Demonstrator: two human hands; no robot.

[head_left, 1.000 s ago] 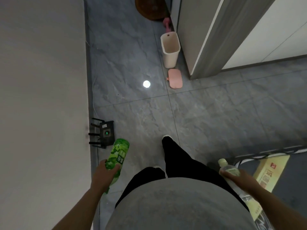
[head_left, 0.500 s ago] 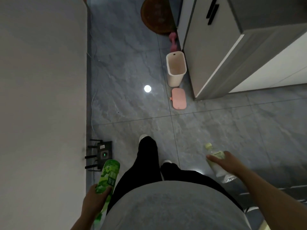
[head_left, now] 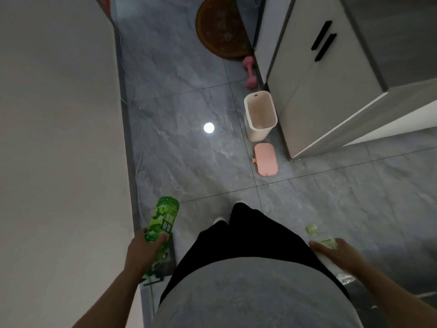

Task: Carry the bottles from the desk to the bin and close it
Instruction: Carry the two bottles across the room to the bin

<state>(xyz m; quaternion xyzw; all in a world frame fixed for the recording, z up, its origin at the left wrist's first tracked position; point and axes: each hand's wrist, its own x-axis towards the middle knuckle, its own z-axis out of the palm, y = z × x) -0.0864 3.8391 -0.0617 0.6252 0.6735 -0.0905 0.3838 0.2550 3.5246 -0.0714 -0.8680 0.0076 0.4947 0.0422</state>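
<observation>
The person stands on the grey tiled floor (head_left: 184,147), one black-trousered leg stepped forward toward twelve o'clock; the left hand (head_left: 144,250) is wrapped around the lower part of the green bottle (head_left: 163,220), whose far end tilts up and away toward eleven o'clock; the right hand (head_left: 338,253) is closed around the clear bottle (head_left: 325,241), its pale cap pointing to about eleven o'clock and its body mostly hidden under the palm.

The bin (head_left: 260,119) stands open and upright at roughly one o'clock, just beside the white cabinet (head_left: 314,91); its pink lid (head_left: 266,159) lies flat on the floor just on the near side of it, apart from it; a pink dumbbell (head_left: 250,71) lies beyond the bin, near a round brown mat (head_left: 221,27).

Against the frame half a second ago, the bin and lid sit lower and larger in view, so the person has come nearer; the dumbbell and the cabinet's black handles (head_left: 324,43) now show in full; the green bottle has swung up higher and farther forward, while the right hand has dropped back closer to the hip; the black router (head_left: 166,261) at the wall (head_left: 59,138), seen clear at nine o'clock before, is now mostly hidden behind the left hand and bottle; a bright ceiling-light reflection (head_left: 209,127) stays on the floor left of the bin.
</observation>
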